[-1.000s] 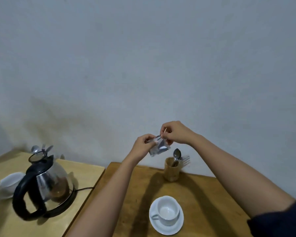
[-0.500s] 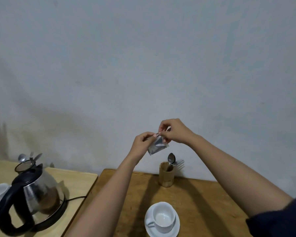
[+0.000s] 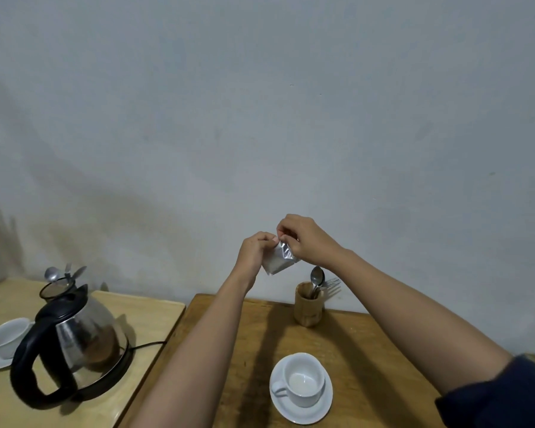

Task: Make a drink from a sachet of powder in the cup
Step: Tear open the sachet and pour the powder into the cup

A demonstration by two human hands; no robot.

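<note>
A small silvery sachet (image 3: pixel 279 259) is held up in front of the wall, well above the table. My left hand (image 3: pixel 254 251) pinches its left top corner and my right hand (image 3: pixel 303 239) pinches its right top edge, thumbs close together. Whether its top is torn I cannot tell. A white cup (image 3: pixel 303 381) stands on a white saucer (image 3: pixel 301 412) on the brown wooden table (image 3: pixel 352 341), below and in front of my hands. The cup's bottom looks white.
A wooden holder (image 3: pixel 309 308) with a spoon and forks stands at the back of the table. On the paler table (image 3: pixel 142 316) to the left sit a steel kettle (image 3: pixel 74 344) with a black handle, another cup (image 3: pixel 5 336) on a saucer and a jar of spoons (image 3: pixel 57 287).
Both hands stay on the sachet, which has tilted a little, with the right fingers shifted along its top. The view has moved slightly; table things have not moved.
</note>
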